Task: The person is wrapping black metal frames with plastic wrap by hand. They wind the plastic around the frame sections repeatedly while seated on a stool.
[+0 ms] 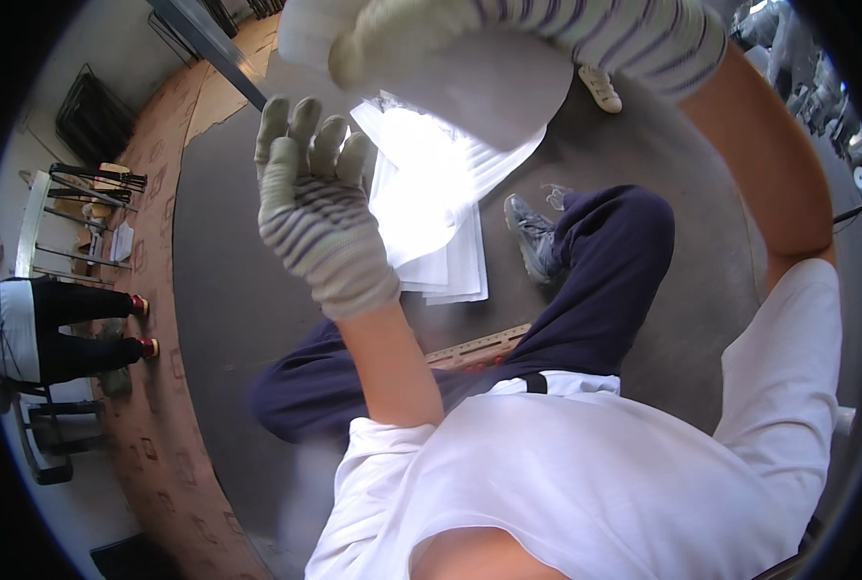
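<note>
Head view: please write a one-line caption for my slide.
Gloved left hand open, gloved right hand at a white sheet, with more sheets on the grey floor.

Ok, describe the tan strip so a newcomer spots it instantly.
Start at the navy trousers. Between their bent legs, just right of the left forearm, lies the tan strip. It is narrow and marked along its face, unlike the white sheets farther out.

Reddish patterned floor (175, 440) beside dark grey surface (223, 242) — pale wall (112, 39) beyond, dark frames (94, 118) near it.
</note>
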The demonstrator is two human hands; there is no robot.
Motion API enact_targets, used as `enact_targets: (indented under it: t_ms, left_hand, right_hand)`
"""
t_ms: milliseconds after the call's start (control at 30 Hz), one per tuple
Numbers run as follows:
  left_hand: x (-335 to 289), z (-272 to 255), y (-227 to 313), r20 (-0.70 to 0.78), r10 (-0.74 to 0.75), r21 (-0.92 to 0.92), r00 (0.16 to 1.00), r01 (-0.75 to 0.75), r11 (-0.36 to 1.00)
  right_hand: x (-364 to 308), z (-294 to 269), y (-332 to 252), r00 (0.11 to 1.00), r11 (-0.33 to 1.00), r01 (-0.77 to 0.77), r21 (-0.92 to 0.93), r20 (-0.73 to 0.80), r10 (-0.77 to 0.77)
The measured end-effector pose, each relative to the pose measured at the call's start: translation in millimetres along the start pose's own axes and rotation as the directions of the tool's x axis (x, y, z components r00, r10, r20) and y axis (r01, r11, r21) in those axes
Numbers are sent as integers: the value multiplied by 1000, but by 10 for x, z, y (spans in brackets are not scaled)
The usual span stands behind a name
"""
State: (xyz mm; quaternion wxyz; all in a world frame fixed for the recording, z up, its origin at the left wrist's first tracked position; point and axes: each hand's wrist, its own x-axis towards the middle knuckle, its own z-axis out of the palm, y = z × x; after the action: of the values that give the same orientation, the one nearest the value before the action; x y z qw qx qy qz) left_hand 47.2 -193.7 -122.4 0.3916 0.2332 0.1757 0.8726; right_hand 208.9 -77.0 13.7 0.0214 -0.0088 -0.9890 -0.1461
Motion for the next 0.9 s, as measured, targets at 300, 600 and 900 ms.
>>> enact_targets:
  t_ms: [300,600,900]
  left_hand:
    - [183,132,-545,399,-393,-361,829,536,763]
    - [109,93,-315,681,-280,139,676,256,957]
    - [563,-568,-40,118,-468,-248,876,482,840]
  right_hand:
    - [-273,38,193,989,991,-128,42,-69,131]
    - [-252,495,136,893,957,-290,15,-357,276]
    - [481,1009,-3,779,961,-244,-128,-616,116]
